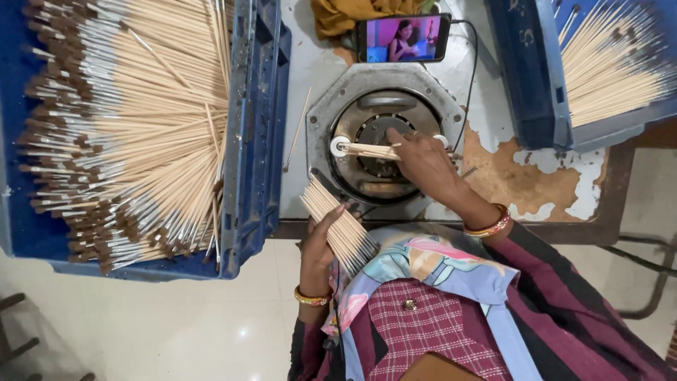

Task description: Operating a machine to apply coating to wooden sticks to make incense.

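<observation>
**Wooden sticks in both hands at a round metal machine**

Wooden, pale and slender, a bundle of sticks (338, 224) sits in the left hand (317, 248), fingers wrapped round its lower part. The bundle fans outward at both ends and points up-left toward the machine, hanging over the near table edge. A yellow bangle (312, 298) circles that wrist.

The right hand (423, 164) reaches across the machine (384, 141), fingers pinched narrowly on a few sticks (370, 150) lying level, their left tips at a small white roller (340, 147). Whether those tips touch the roller cannot be told. Red and gold bangles (488, 227) sit on this wrist.

The machine is a grey octagonal plate with a round dark opening, fixed on a worn table (536, 183) with flaking white paint. One loose stick (297, 130) lies just left of the plate.

Left of the table, a blue crate (257, 141) is heaped with sticks carrying metal collars and brown tips. A second blue crate (529, 77), upper right, holds plain sticks. A phone (403, 38) with a lit screen lies beyond the machine, cable attached.
</observation>
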